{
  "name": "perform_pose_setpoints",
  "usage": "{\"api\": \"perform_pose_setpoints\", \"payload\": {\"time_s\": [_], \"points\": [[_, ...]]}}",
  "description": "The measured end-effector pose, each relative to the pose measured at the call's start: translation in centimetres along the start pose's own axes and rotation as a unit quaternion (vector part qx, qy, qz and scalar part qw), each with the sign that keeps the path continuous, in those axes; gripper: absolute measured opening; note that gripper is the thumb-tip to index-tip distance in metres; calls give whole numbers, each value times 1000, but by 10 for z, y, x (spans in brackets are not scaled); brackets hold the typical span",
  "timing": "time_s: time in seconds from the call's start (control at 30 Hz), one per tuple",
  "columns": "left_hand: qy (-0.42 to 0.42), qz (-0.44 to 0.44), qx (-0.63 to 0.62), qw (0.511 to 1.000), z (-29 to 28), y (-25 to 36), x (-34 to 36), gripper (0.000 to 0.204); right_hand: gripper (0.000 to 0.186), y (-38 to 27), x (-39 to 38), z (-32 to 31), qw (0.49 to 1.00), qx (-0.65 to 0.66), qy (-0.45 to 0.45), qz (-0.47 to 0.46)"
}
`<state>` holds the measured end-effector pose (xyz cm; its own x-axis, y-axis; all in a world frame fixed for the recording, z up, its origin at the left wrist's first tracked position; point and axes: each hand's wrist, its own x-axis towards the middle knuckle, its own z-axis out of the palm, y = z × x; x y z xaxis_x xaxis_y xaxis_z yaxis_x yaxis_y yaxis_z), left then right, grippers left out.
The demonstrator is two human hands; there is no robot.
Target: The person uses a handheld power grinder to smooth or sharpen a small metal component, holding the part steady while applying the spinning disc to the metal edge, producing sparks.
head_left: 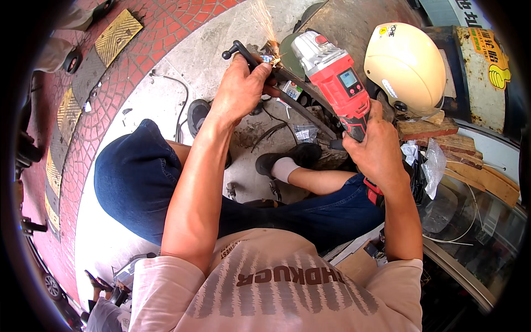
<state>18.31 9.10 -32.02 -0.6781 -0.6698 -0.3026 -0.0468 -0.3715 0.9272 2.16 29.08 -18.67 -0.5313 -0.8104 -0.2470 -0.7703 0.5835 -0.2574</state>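
Observation:
My left hand (241, 83) grips a black metal part (237, 51) with a ball-tipped end, held at the upper middle against the red and silver angle grinder (332, 72). My right hand (369, 141) is wrapped round the grinder's handle. Bright sparks (265, 27) spray upward from the contact spot beside the grinder's head. A dark green rounded object (289, 47) shows behind that spot, partly hidden. A long dark bar (315, 119) runs diagonally below my hands.
A cream helmet (406, 61) and wood boards (442, 130) lie at right, above a glass case (470, 243). My bent legs and feet are below, near cables (182, 110). Other people's legs (58, 52) stand at upper left on red paving.

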Motion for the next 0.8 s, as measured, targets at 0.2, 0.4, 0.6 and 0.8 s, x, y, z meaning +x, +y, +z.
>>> {"api": "perform_pose_setpoints", "payload": {"time_s": [0.2,0.4,0.6,0.8], "points": [[1,-1,4,1000,1,2,-1,30,61,1,0,0,1000,-13,1,-4],[3,-2,4,1000,0,1,-1,31,62,1,0,1,1000,-11,2,-6],[0,1,6,1000,0,1,0,31,62,2,0,1,1000,-15,7,-14],[14,1,44,999,0,-2,2,30,62,1,0,0,1000,-11,4,-10]]}}
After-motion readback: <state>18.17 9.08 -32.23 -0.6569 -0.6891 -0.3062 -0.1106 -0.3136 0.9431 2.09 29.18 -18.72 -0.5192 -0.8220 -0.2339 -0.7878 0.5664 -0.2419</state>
